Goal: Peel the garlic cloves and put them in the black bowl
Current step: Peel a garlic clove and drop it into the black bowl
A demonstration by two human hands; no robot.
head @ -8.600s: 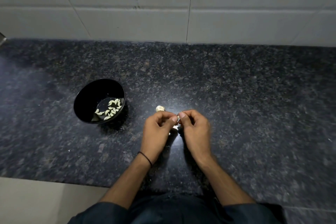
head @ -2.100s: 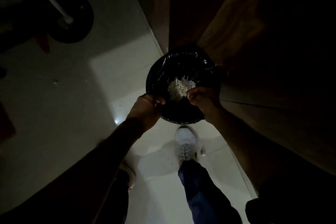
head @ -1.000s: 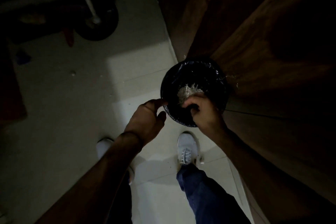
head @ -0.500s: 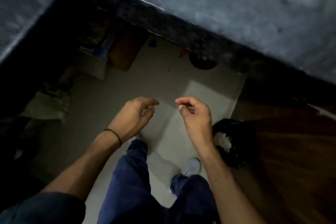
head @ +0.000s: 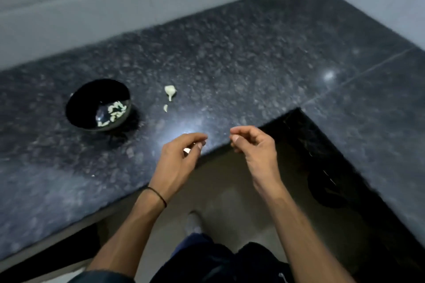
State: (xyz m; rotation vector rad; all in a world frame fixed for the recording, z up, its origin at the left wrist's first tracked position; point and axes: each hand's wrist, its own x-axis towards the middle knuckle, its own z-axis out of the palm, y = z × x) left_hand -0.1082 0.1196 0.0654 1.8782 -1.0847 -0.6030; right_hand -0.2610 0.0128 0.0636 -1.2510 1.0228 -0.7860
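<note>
Garlic cloves [head: 170, 92] lie on the counter [head: 253, 64] beyond the left hand [head: 181, 158], slightly to its left — nearer it than the right hand [head: 253, 147]; both hang loosely curled, seemingly empty.

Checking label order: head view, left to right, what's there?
black bowl → garlic chunk → right hand. The left hand overlaps the garlic sideways, so it is left out.
</note>
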